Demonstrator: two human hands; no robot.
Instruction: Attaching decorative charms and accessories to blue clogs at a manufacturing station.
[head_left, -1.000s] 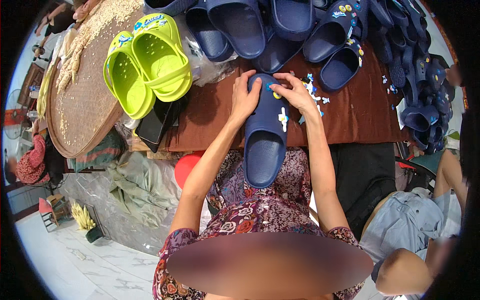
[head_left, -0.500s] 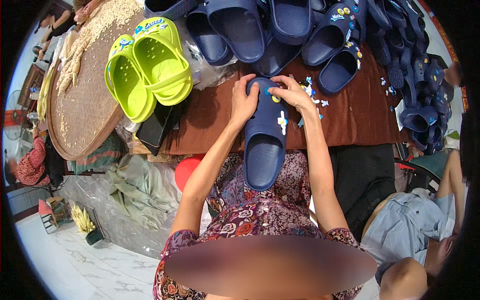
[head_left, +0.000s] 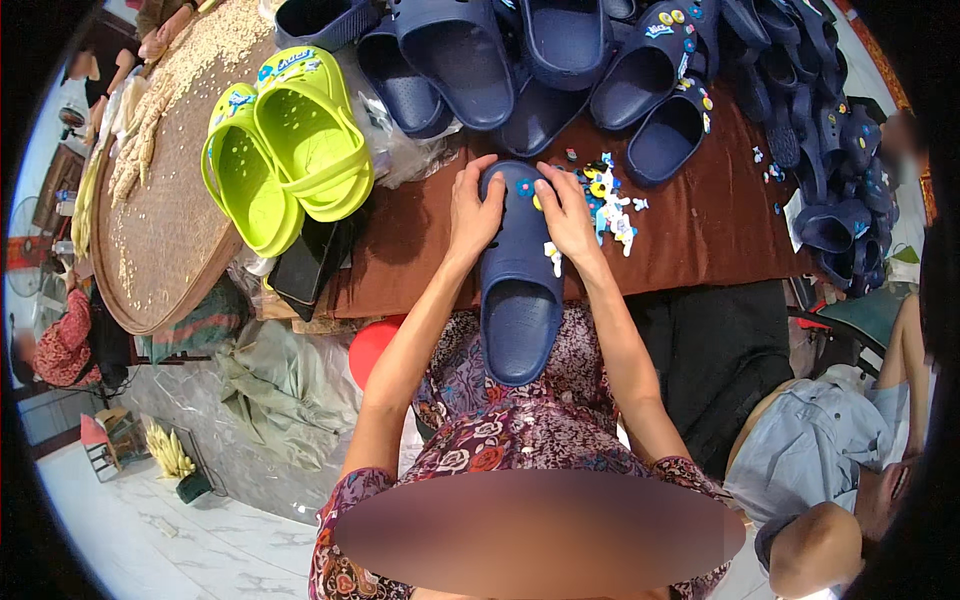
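A navy blue clog (head_left: 519, 262) lies toe away from me, its heel over the table's near edge above my lap. My left hand (head_left: 474, 213) grips the left side of its toe, thumb on top. On the other side my right hand (head_left: 568, 215) holds the toe, with its thumb near the charms. A blue flower charm (head_left: 525, 187) sits on the toe top. Beside it a yellow charm (head_left: 537, 202) is partly covered by my right thumb. A white charm (head_left: 553, 258) is lower on the right side. Loose colourful charms (head_left: 612, 212) are piled right of my right hand.
Lime green clogs (head_left: 312, 150) stand at left, by a dark flat object (head_left: 305, 268). Several navy clogs (head_left: 462, 65) line the far side; more are heaped (head_left: 835, 150) at right. A round woven tray (head_left: 165, 255) holds pale kernels. Another person in light blue shorts (head_left: 815, 440) is at right.
My right thumb and fingers have moved off the blue flower charm to the clog's right side, uncovering the charm. The clog has shifted slightly left, and more of the loose charm pile shows.
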